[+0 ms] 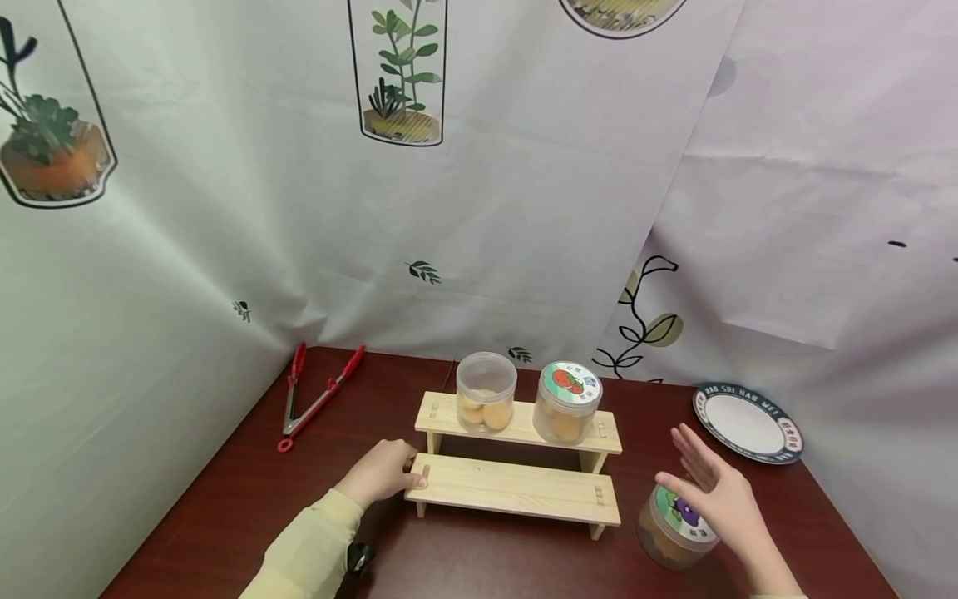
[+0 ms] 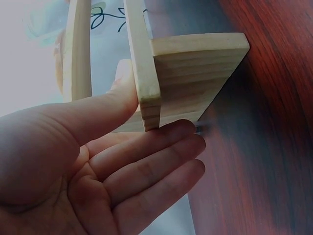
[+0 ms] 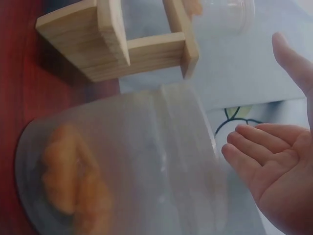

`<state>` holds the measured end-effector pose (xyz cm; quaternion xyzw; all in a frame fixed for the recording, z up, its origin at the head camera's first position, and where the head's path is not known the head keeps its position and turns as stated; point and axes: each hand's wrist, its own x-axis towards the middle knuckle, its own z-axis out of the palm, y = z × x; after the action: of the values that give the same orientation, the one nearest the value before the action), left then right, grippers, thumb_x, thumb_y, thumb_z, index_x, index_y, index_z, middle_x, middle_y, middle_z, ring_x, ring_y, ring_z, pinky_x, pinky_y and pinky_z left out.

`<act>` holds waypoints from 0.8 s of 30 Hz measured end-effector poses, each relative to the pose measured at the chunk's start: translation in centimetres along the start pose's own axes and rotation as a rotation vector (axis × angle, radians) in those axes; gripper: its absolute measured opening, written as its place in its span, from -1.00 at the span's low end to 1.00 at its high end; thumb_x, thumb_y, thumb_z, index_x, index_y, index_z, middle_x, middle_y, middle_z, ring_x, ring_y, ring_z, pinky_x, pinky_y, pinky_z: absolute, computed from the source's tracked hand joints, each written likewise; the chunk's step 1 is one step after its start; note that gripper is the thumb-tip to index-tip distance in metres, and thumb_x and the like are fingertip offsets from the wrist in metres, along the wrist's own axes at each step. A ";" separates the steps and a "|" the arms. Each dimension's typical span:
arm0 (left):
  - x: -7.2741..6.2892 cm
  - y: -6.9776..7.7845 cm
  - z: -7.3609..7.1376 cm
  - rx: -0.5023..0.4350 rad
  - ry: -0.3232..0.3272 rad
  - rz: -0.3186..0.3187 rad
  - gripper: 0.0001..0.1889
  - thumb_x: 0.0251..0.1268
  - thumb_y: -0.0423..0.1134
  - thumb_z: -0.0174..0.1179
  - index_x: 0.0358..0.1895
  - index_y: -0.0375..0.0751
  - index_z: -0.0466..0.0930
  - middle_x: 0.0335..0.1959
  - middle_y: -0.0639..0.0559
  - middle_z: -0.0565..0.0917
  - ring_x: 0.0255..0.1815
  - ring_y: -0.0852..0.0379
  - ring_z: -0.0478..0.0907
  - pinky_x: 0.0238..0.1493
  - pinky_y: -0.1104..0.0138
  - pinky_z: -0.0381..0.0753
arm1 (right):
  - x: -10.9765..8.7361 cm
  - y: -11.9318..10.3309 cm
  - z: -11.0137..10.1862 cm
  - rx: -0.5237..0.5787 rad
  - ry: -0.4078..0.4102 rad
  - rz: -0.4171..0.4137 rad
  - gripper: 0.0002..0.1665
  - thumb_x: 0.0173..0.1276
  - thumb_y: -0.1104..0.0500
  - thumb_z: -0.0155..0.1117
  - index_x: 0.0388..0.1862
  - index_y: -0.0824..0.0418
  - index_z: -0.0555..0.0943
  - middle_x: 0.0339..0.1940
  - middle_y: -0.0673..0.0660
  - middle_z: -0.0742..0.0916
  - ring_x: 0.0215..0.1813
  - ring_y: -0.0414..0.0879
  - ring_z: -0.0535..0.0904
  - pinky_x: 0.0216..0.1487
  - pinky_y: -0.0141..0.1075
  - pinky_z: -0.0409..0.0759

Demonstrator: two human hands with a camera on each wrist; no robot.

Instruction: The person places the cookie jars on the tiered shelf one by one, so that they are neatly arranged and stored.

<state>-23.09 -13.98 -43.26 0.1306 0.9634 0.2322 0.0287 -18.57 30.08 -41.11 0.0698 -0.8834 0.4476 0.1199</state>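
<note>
My left hand pinches the left end of the lower step of a two-step wooden rack; in the left wrist view the thumb lies on top of the board and the fingers are under its edge. My right hand, fingers spread, hovers over a lidded clear jar with a purple picture on its lid and orange-brown pieces inside. In the right wrist view that hand stands apart from the jar's top. On the upper step are an open jar of round yellowish pieces and a jar with a tomato lid.
Red-handled tongs lie at the back left of the dark red table. A white plate with a dark lettered rim is at the back right. A printed white cloth hangs behind and along the sides.
</note>
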 end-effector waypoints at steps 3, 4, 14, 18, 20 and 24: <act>0.0 0.1 0.0 -0.005 0.002 0.002 -0.73 -0.05 -0.23 0.45 -0.60 -0.16 0.49 -0.71 0.15 0.27 -0.63 0.20 0.17 -0.55 0.35 0.11 | -0.5 0.6 -0.1 0.023 0.011 -0.009 -0.09 0.23 0.14 0.37 0.47 0.20 0.15 0.33 -0.20 0.43 0.12 -0.70 0.30 0.00 -0.70 0.34; -0.1 0.1 0.0 -0.006 0.003 0.002 -0.73 -0.05 -0.23 0.45 -0.60 -0.16 0.49 -0.72 0.15 0.26 -0.63 0.20 0.17 -0.55 0.36 0.11 | -0.6 0.7 -0.2 0.025 0.016 0.001 -0.09 0.23 0.14 0.37 0.47 0.20 0.15 0.32 -0.25 0.42 0.11 -0.70 0.31 0.00 -0.70 0.34; 0.2 0.0 -0.1 -0.015 -0.014 -0.015 -0.79 -0.02 -0.21 0.44 -0.49 -0.18 0.57 -0.69 0.12 0.36 -0.60 0.17 0.23 -0.52 0.33 0.19 | -1.7 1.9 -0.6 0.045 0.059 0.070 -0.09 0.25 0.15 0.35 0.48 0.22 0.11 0.34 -0.17 0.40 0.09 -0.72 0.30 0.00 -0.72 0.32; 0.2 0.0 -0.1 -0.014 -0.020 -0.020 -0.78 -0.02 -0.21 0.43 -0.50 -0.19 0.56 -0.69 0.12 0.36 -0.60 0.17 0.23 -0.53 0.33 0.19 | -2.1 2.3 -0.6 0.024 0.076 0.098 -0.08 0.24 0.12 0.37 0.48 0.20 0.12 0.35 -0.18 0.38 0.08 -0.77 0.27 -0.01 -0.75 0.29; 0.1 0.1 -0.1 -0.014 -0.023 -0.027 -0.78 -0.02 -0.20 0.44 -0.50 -0.19 0.56 -0.69 0.12 0.35 -0.60 0.17 0.23 -0.53 0.33 0.18 | -2.3 2.5 -0.7 0.001 0.089 0.103 -0.07 0.23 0.10 0.38 0.48 0.20 0.14 0.31 -0.24 0.37 0.07 -0.79 0.26 -0.02 -0.77 0.28; 0.1 0.0 -0.1 -0.009 -0.024 -0.029 -0.78 -0.02 -0.20 0.43 -0.47 -0.20 0.57 -0.68 0.11 0.36 -0.60 0.17 0.24 -0.52 0.33 0.18 | -2.8 3.0 -0.7 -0.039 0.074 0.137 -0.05 0.23 0.04 0.38 0.48 0.20 0.13 0.35 -0.16 0.35 0.04 -0.82 0.24 -0.04 -0.78 0.27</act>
<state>-23.16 -13.98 -43.20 0.1192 0.9637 0.2347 0.0442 -16.47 32.49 -43.78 -0.0096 -0.8896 0.4398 0.1228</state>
